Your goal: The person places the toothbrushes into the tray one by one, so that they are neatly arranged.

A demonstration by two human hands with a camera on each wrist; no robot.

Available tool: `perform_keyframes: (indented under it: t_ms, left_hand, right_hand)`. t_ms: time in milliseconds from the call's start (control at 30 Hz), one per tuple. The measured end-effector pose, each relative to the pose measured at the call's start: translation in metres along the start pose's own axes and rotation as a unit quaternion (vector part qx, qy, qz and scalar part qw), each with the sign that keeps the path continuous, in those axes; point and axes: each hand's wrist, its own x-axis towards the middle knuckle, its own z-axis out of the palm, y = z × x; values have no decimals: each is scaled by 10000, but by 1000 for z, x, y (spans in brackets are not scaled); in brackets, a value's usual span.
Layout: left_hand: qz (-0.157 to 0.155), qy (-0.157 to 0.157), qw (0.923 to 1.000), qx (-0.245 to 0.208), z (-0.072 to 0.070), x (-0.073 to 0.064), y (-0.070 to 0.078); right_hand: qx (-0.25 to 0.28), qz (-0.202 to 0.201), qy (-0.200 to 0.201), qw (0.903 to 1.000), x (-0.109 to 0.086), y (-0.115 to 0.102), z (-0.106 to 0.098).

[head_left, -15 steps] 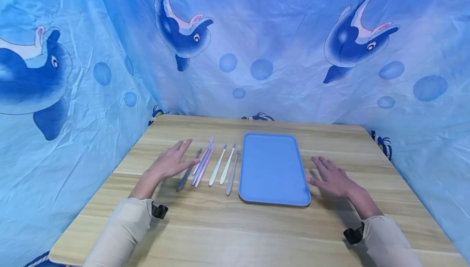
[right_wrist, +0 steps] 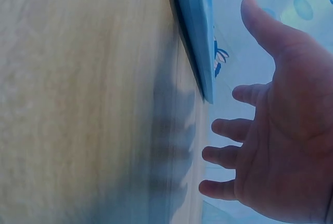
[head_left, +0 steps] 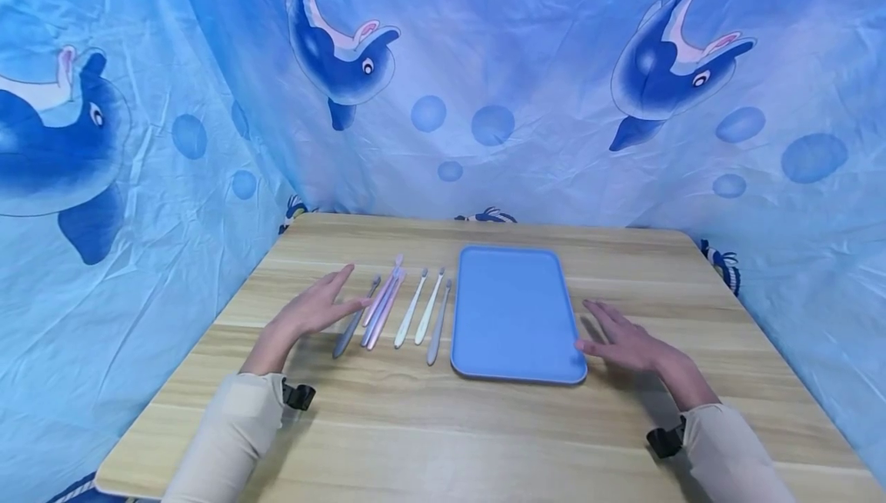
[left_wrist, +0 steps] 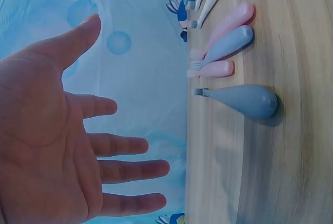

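Note:
My left hand hovers above the table, left of a row of toothbrushes, its fingers straight and holding nothing. Nearest to it lies a dark grey-blue toothbrush; the left wrist view shows its thick handle below the spread palm. Pink and lilac toothbrushes lie crossed beside it. Farther right are two pale toothbrushes and a single grey-blue toothbrush. A blue tray lies flat beside them. My right hand hovers at the tray's right edge, fingers extended, palm empty in the right wrist view.
The wooden table carries all of this. Blue cloth with printed dolphins hangs behind it and along both sides. Small dark wrist cameras sit at both cuffs.
My left hand has shifted slightly left, away from the toothbrushes. The right hand has barely moved. Toothbrushes and tray lie as before, while the head view has tilted a little.

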Motion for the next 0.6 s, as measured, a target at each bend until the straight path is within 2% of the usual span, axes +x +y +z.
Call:
perform_keyframes:
  t_ms: [133,267,433,600]
  left_hand:
    - [15,-83,9997,-208,-1,1,-6]
    - [-39,-292,9983,-494,-1,2,-11]
    - [-171,-557,9955,-742,-4,6,-13]
    - [-315,-659,9937,-847,-6,10,-13]
  right_hand:
    - [357,-99,-176,9992,2,2,1]
    - [660,-157,-383,9970,4,5,3]
    - [767,-317,-461,9955,9,5,1]
    - [750,-390,-463,9953,18,4,-3]
